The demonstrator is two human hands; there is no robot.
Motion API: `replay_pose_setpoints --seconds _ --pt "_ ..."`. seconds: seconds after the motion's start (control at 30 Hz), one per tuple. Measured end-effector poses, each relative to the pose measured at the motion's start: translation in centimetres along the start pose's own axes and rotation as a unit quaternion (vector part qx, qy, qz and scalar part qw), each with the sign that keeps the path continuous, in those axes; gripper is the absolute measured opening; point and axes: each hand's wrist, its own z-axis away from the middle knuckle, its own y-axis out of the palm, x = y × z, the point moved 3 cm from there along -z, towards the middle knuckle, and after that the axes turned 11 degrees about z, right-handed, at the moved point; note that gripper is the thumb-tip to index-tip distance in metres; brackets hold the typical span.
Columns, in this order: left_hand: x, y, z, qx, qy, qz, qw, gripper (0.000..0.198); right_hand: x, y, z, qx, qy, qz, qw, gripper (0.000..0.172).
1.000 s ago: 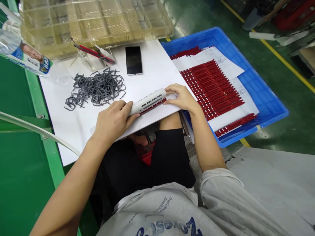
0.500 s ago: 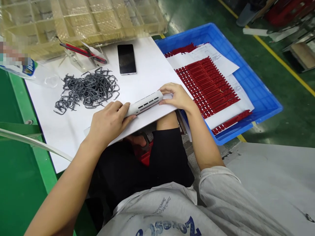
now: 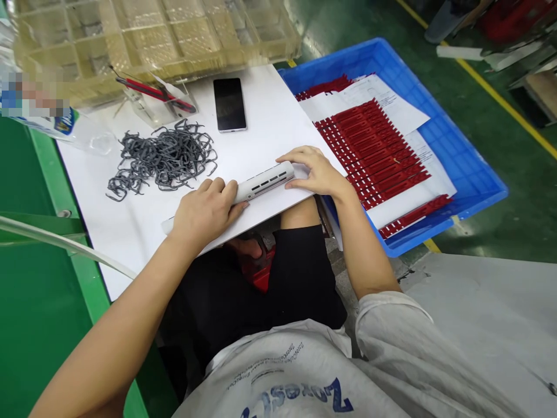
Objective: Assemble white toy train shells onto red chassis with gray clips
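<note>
A long white plastic housing (image 3: 267, 181), with a row of dark slots along its side, lies slantwise over the near edge of the white tabletop. My left hand (image 3: 211, 209) is closed round its middle, thumb on the near side, and covers part of it. At the far right end of the housing is my right hand (image 3: 315, 171). Its thumb and fingers are apart, one on either side of that end; whether they touch it I cannot tell. Beyond the left hand lies a tangled pile of dark grey bent strips (image 3: 167, 154).
A phone (image 3: 230, 104) lies behind the housing. A clear holder with red-handled tools (image 3: 159, 96), a plastic bottle (image 3: 82, 130) and a yellowish divided tray (image 3: 165, 43) stand at the back. On the right, a blue bin (image 3: 474, 180) holds red slotted strips (image 3: 374, 151) and papers.
The right thumb and fingers have spread wider about the housing's end. The left hand keeps its hold. The whole view has shifted slightly.
</note>
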Motion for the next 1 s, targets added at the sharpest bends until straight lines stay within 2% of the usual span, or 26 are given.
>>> replay_pose_setpoints --seconds 0.17,0.27,0.37,0.5,0.6,0.73,0.87,1.0 --pt "0.4 -1.3 -0.7 0.051 -0.02 0.027 0.998 0.048 1.4 -0.2 0.0 0.008 -0.035 0.026 0.999 0.083" --pt "0.5 -2.1 0.4 0.107 -0.007 0.102 0.989 0.051 4.7 -0.9 1.5 0.011 -0.071 0.081 0.994 0.071" --pt "-0.4 -2.3 3.8 0.141 0.039 0.225 0.963 0.052 10.3 -2.0 4.4 0.01 -0.115 0.18 0.977 0.054" --pt "-1.7 -2.1 9.5 0.158 0.052 0.379 0.91 0.056 17.2 -2.3 7.7 0.106 -0.184 0.241 0.947 0.061" --pt "-2.2 -1.7 12.8 0.172 0.029 0.434 0.884 0.055 20.0 -1.1 9.0 0.162 -0.209 0.247 0.932 0.06" --pt "-3.2 -1.1 15.8 0.196 0.014 0.466 0.863 0.046 22.2 1.6 10.0 0.165 -0.201 0.287 0.922 0.068" --pt "-2.7 -1.3 18.9 0.181 0.003 0.453 0.873 0.051 23.3 3.2 10.6 0.167 -0.223 0.282 0.918 0.058" --pt "-0.1 -1.5 23.5 0.109 -0.056 0.359 0.925 0.066 22.5 3.3 10.8 0.173 -0.211 0.264 0.925 0.054"
